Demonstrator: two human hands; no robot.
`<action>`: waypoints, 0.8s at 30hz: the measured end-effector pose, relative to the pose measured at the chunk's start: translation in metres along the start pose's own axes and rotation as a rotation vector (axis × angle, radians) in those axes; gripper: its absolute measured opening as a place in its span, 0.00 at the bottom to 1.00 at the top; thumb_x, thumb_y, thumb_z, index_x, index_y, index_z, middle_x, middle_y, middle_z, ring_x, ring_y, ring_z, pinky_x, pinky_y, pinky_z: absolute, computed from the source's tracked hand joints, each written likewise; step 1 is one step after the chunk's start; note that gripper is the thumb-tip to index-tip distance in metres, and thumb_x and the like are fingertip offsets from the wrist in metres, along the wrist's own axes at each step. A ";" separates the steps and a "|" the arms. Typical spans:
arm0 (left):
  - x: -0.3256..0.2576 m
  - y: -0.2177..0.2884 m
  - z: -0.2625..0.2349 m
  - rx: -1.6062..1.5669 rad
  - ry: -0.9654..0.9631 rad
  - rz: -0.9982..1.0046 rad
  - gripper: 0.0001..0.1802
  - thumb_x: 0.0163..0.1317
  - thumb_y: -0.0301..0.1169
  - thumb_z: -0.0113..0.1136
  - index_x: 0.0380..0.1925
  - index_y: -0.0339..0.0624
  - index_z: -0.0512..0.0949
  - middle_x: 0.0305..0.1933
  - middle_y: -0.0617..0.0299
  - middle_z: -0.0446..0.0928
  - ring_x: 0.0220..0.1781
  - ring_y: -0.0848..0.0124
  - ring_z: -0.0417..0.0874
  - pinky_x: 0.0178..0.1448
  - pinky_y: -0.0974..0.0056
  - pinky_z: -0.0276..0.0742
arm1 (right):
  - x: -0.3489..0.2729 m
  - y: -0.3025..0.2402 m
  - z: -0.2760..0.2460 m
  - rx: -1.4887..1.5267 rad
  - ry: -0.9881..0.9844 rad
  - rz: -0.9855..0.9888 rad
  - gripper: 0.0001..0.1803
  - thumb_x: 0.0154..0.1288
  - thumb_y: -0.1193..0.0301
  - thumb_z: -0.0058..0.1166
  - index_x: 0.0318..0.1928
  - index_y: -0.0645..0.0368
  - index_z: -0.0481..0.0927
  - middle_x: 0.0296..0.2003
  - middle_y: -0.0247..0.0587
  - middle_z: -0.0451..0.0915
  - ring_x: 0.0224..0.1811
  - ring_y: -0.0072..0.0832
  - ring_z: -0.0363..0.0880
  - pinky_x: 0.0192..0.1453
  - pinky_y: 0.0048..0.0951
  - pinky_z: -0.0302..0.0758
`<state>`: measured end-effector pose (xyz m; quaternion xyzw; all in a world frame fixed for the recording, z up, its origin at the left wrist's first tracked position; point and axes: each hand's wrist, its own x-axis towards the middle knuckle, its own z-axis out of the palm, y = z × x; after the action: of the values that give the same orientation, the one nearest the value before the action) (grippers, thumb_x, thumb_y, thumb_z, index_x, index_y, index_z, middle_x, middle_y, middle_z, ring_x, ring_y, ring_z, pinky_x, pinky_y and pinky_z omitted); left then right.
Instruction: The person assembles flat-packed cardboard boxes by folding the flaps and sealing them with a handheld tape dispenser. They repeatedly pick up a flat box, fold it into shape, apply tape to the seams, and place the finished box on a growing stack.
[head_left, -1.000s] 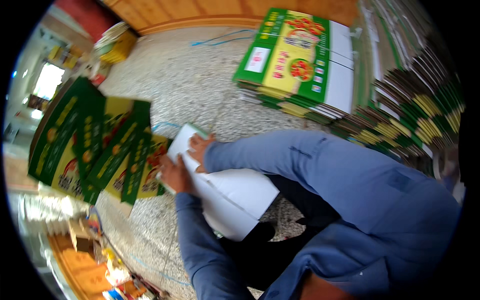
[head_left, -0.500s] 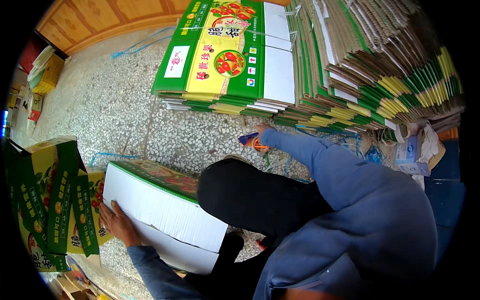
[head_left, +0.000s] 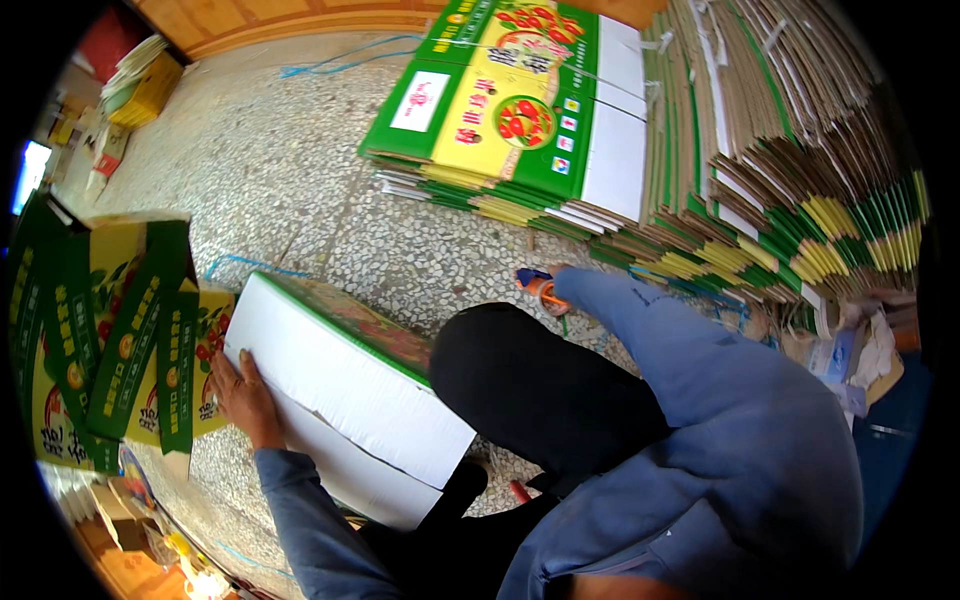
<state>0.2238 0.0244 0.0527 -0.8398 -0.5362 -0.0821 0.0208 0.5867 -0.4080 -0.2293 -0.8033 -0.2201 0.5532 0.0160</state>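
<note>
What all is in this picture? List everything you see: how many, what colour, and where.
Box: one, white with a green printed side, before the person
Tape dispenser: one, blue and orange, at the right hand
Printed cartons: several, green and yellow, left
Flat carton pile: one, green, yellow and white, top centre
Leaning flat cartons: many, brown with green and yellow, right
Straps: several, blue, floor
Crate: one, yellow, upper left
Floor: one, speckled grey
Lower-left clutter: uncountable, mixed colours
Knee: one, black-clad, centre
Sleeves: two, blue, lower half
Left hand: one, bare, on the box
Right hand: one, bare, centre-right; grip unclear
</note>
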 end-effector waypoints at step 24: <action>0.003 -0.033 -0.004 -0.372 0.216 0.357 0.25 0.52 0.36 0.62 0.50 0.40 0.75 0.60 0.47 0.73 0.65 0.42 0.68 0.65 0.52 0.69 | -0.239 -0.458 -0.008 -0.219 0.963 -1.649 0.33 0.50 0.64 0.65 0.60 0.50 0.74 0.40 0.50 0.73 0.44 0.45 0.74 0.48 0.39 0.75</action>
<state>0.1947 0.0410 0.0554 -0.8968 -0.3501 -0.2631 -0.0627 0.3705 -0.0816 0.1083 -0.5341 -0.7360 -0.0449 0.4136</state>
